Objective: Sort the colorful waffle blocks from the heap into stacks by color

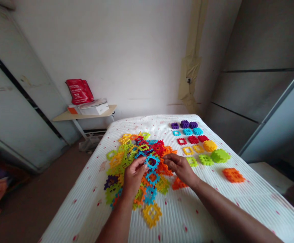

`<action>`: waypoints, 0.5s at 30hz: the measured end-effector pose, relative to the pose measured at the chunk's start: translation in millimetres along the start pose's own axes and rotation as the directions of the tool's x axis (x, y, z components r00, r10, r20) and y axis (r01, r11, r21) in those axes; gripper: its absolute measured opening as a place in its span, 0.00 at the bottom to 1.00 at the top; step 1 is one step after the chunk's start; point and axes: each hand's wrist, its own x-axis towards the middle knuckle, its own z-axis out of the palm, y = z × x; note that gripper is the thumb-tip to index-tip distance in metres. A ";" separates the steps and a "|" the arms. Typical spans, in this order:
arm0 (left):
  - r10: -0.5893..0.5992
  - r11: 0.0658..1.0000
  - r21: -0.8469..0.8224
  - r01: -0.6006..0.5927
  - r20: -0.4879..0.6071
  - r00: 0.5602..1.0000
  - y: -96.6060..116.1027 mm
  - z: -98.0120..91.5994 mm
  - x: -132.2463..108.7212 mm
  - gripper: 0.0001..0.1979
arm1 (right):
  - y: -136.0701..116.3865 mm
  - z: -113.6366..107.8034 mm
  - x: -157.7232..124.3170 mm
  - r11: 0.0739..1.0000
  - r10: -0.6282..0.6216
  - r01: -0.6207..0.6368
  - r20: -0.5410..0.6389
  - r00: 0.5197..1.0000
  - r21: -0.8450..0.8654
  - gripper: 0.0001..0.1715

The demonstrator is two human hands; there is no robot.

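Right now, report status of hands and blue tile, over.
Left hand pinches blue tile above mixed pile. Right hand beside it, grip unclear. Sorted stacks apart.

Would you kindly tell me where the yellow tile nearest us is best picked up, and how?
Pinch the yellow tile by its near corner, coming from above on the person's side. It lies flat on the bedspread at the near edge of the pile, that corner bare, and its open windows probably let a fingertip hook the frame.
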 end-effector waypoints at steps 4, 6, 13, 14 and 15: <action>0.044 0.996 0.078 -0.047 0.042 0.998 -0.4 -0.2 -1.1 0.12 | -2.3 9.8 1.4 0.991 0.053 -0.057 0.038 0.998 0.123 0.17; 0.080 0.987 0.135 -0.089 0.069 0.994 0.3 -0.8 -1.8 0.09 | -3.3 11.9 0.2 0.985 0.052 -0.059 0.049 0.997 0.160 0.17; 0.375 0.878 0.233 -0.418 0.208 0.904 7.2 -10.3 -0.8 0.02 | -2.3 2.7 -1.9 0.955 -0.017 -0.049 0.221 0.975 0.292 0.13; 0.392 0.859 0.251 -0.447 0.239 0.888 8.2 -11.3 -0.7 0.02 | -1.7 0.0 -1.8 0.945 -0.009 -0.078 0.263 0.965 0.318 0.14; 0.399 0.844 0.266 -0.465 0.267 0.877 9.0 -11.8 -0.8 0.02 | -1.0 -2.9 -1.7 0.934 0.011 -0.123 0.314 0.949 0.336 0.15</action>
